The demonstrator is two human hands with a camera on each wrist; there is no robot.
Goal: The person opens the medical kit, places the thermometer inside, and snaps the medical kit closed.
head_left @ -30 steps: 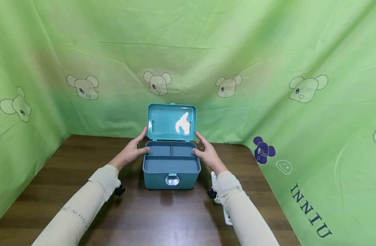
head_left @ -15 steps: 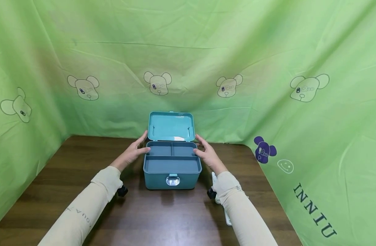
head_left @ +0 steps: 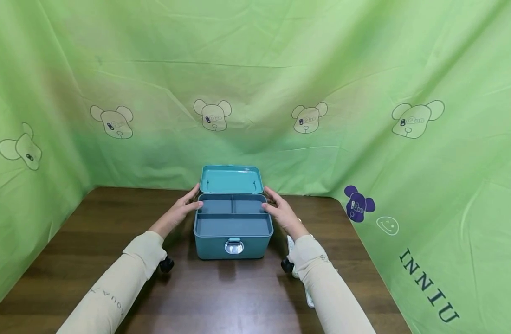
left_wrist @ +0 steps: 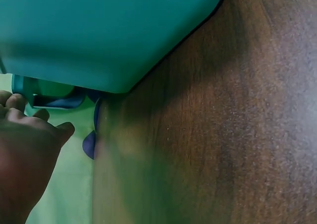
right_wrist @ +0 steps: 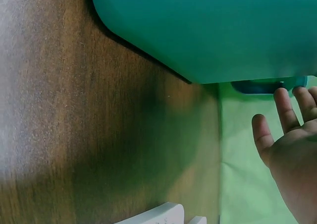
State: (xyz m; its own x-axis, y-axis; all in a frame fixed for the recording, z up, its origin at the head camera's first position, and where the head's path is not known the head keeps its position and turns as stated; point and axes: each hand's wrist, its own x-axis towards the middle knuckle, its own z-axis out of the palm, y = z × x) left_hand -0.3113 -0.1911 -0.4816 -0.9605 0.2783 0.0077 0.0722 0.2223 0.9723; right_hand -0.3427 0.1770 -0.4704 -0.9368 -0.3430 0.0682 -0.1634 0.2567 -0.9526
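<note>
While the box [head_left: 213,248] stands on the table [head_left: 109,222] with its lid [head_left: 231,179] tilted back, the left hand [head_left: 177,213] and right hand [head_left: 282,213] flank it. Both extend their fingers, thumbs at its rim.

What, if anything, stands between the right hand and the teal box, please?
Nothing visible does: the right hand is at the side of the teal box, and the white items lie off to the box's right.

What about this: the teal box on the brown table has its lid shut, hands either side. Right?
No, the lid is open; the head view shows it. The teal box is on the brown table, with left hand and right hand either side.
</note>
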